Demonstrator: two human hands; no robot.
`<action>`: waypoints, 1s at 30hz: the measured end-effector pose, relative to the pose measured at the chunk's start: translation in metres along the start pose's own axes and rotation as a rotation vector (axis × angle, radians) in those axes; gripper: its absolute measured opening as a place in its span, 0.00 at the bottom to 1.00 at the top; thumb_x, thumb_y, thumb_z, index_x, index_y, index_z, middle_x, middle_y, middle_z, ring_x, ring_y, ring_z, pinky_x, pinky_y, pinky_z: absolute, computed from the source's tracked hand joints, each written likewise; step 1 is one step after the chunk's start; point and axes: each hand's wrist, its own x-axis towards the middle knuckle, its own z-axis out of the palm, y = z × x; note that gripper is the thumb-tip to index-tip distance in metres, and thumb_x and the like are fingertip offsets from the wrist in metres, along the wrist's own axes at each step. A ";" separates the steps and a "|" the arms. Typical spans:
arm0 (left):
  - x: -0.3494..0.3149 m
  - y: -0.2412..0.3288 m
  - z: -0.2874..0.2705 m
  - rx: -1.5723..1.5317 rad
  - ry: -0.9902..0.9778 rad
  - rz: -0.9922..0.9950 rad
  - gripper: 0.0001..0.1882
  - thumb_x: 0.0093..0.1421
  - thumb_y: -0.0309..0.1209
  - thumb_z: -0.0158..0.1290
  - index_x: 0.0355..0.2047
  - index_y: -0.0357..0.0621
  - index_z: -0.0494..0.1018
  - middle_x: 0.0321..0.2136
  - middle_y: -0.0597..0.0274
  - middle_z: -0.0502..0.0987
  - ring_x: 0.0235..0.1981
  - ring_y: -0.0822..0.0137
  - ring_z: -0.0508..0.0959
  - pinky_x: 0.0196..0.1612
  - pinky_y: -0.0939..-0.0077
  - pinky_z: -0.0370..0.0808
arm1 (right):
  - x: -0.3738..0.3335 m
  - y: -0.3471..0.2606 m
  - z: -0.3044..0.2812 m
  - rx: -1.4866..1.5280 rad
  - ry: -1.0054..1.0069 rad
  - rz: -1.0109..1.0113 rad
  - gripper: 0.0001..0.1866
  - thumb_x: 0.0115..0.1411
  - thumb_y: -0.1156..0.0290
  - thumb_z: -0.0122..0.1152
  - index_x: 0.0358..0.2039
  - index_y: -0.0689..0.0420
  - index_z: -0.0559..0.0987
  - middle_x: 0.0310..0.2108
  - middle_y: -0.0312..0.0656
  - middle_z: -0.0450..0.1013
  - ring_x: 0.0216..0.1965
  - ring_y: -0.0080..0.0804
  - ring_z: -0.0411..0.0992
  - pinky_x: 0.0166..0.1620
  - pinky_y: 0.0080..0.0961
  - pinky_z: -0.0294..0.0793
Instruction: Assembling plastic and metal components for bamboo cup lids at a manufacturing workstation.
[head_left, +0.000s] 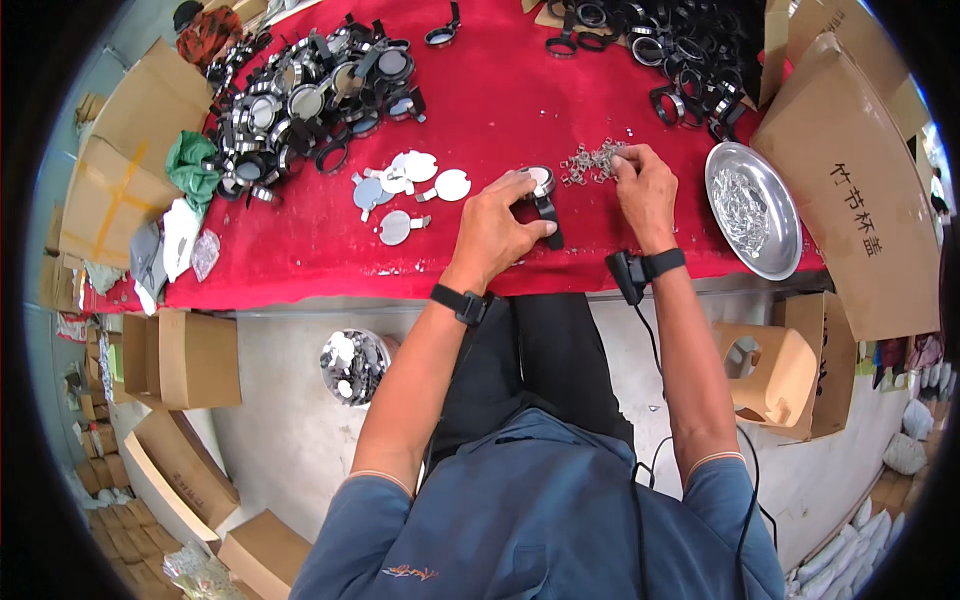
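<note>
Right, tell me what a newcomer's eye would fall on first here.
The bright red cloth across the table, with a big pile of black rings and silver discs at its upper left. Next, at the middle, the left hand holding a black ring while the right hand touches a small heap of metal clips. Then the shiny bowl at the right.

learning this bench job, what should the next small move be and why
Perhaps the right hand should lift one piece from the pile of small metal pieces and bring it toward the black ring-shaped part: that hand is at the pile's edge, and the left hand holds the part over the red cloth.
</note>
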 end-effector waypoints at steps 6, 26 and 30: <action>0.009 -0.002 0.001 -0.023 0.015 0.051 0.35 0.49 0.29 0.78 0.59 0.33 0.83 0.64 0.40 0.81 0.71 0.46 0.77 0.73 0.61 0.73 | 0.001 0.004 0.003 0.194 0.129 0.112 0.11 0.66 0.69 0.71 0.46 0.60 0.88 0.33 0.51 0.86 0.38 0.46 0.87 0.47 0.39 0.84; -0.001 -0.003 0.003 0.006 0.014 0.010 0.38 0.48 0.31 0.80 0.59 0.31 0.82 0.64 0.38 0.81 0.69 0.48 0.79 0.74 0.62 0.73 | -0.013 0.007 0.014 0.241 -0.122 0.180 0.13 0.68 0.79 0.64 0.50 0.59 0.90 0.39 0.52 0.88 0.38 0.41 0.88 0.45 0.36 0.86; 0.000 -0.003 0.002 0.004 0.012 0.013 0.37 0.48 0.31 0.79 0.59 0.30 0.82 0.64 0.38 0.80 0.69 0.48 0.79 0.73 0.62 0.74 | -0.018 0.017 0.011 0.074 -0.053 0.046 0.11 0.67 0.77 0.66 0.47 0.59 0.90 0.41 0.55 0.87 0.41 0.52 0.87 0.48 0.44 0.86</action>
